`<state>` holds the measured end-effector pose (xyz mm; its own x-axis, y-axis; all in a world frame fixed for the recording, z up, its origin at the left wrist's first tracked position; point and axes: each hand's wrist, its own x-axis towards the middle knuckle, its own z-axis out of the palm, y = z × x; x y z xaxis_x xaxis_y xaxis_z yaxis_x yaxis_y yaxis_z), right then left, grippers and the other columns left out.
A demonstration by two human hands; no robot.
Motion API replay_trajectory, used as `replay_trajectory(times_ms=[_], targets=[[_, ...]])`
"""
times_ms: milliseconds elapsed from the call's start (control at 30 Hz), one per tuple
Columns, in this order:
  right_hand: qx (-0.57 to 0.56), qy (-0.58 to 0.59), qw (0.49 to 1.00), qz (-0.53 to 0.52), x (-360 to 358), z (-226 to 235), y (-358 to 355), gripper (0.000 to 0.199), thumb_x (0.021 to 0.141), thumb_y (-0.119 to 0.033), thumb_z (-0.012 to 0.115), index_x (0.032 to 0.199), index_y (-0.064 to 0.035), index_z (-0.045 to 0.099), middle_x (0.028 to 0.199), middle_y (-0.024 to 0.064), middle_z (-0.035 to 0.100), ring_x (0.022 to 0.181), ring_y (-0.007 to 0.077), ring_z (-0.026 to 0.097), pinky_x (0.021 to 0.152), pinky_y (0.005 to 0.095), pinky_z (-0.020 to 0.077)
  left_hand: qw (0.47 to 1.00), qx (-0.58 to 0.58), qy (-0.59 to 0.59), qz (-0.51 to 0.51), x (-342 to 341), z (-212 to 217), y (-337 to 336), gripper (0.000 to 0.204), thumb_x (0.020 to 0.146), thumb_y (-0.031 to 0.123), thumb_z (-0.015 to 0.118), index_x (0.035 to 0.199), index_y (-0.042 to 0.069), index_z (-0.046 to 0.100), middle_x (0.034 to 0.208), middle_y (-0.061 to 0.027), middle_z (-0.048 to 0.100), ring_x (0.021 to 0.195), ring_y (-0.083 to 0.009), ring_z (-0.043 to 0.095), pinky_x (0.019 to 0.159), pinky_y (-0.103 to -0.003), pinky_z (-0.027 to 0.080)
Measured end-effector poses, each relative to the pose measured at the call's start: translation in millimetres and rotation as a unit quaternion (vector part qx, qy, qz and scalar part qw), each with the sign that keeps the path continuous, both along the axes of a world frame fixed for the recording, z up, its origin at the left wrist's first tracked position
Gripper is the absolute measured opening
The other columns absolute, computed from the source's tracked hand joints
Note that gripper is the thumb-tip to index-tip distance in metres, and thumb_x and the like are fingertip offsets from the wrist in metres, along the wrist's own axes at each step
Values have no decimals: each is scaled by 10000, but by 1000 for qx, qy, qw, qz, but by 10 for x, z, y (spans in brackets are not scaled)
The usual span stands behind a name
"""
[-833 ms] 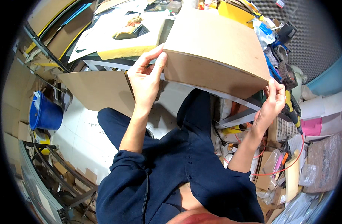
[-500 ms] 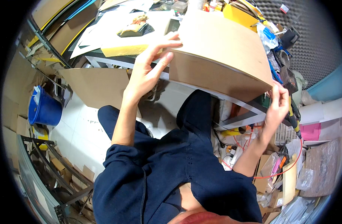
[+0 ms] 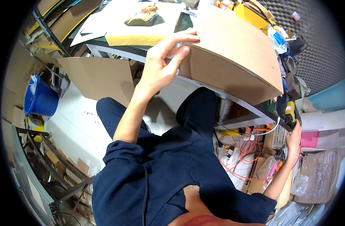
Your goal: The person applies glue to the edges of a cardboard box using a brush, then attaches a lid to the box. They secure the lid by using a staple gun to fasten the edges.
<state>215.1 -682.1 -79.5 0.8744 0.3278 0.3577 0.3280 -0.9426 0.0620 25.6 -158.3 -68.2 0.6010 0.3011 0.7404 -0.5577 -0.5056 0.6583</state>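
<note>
My left hand (image 3: 163, 64) pinches the near-left corner of a brown fibreboard panel (image 3: 240, 45), with fingers on the top face and thumb below. A second brown board (image 3: 225, 75) hangs down along that panel's near edge, the two forming an angle. Far to the right, low beside the workbench, my right hand (image 3: 293, 141) is wrapped round the black lower part of a yellow-and-black hand tool (image 3: 289, 109). A red hose or cord runs along that wrist. Part of the tool is hidden by the fingers and the bench edge.
A workbench (image 3: 240, 101) with a pale metal frame carries sheets, a yellow-edged slab (image 3: 134, 40) and clutter. Another brown board (image 3: 97, 77) leans below it. A blue bucket (image 3: 42, 98) stands left. Red cords (image 3: 242, 150) tangle on the floor right, near a bubble-wrapped package (image 3: 319, 175).
My right hand has let go of the panel's right corner and moved down and right onto the yellow-and-black tool. My left hand stays at the panel's left corner.
</note>
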Motion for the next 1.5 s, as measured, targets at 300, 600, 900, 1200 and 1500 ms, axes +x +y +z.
replay_trajectory(times_ms=[300, 600, 900, 1200, 1500], targets=[[66, 70, 990, 102, 419, 103, 100, 610, 702, 66, 503, 1300, -39, 443, 1233, 250, 526, 1180, 398, 485, 991, 432, 377, 999, 20, -11, 35, 6, -13, 19, 212, 930, 109, 551, 1117, 100, 651, 1209, -87, 634, 1071, -199, 621, 908, -320, 486], [167, 54, 983, 51, -138, 1528, 552, 377, 814, -329, 728, 986, -1, 658, 754, 70, 650, 635, 158, 588, 579, 305, 446, 998, 37, -34, 39, 27, -39, 6, 216, 925, 103, 552, 1116, 105, 653, 1187, -75, 647, 1067, -203, 623, 935, -330, 469], [93, 165, 939, 287, -787, 2455, 2597, 426, 811, -452, 690, 895, -39, 629, 580, -25, 503, 441, 56, 417, 463, 206, 349, 997, 38, -34, 56, -14, -18, 21, 231, 897, 77, 567, 1106, 108, 660, 1187, -81, 645, 1119, -218, 595, 959, -331, 448], [-63, 326, 927, 173, -1261, 2684, 3690, 428, 768, -439, 728, 965, -62, 681, 552, -25, 564, 464, 46, 488, 441, 208, 345, 998, 31, -37, 46, 19, -15, 5, 233, 886, 64, 577, 1100, 106, 660, 1185, -82, 641, 1107, -226, 602, 952, -332, 453], [-124, 272, 944, 142, -1324, 2592, 3901, 389, 757, -431, 737, 844, -55, 691, 554, -16, 568, 476, 53, 502, 463, 207, 352, 998, 22, -53, 34, 34, -29, 8, 238, 883, 54, 581, 1104, 98, 658, 1171, -91, 644, 1095, -224, 605, 941, -329, 462]])
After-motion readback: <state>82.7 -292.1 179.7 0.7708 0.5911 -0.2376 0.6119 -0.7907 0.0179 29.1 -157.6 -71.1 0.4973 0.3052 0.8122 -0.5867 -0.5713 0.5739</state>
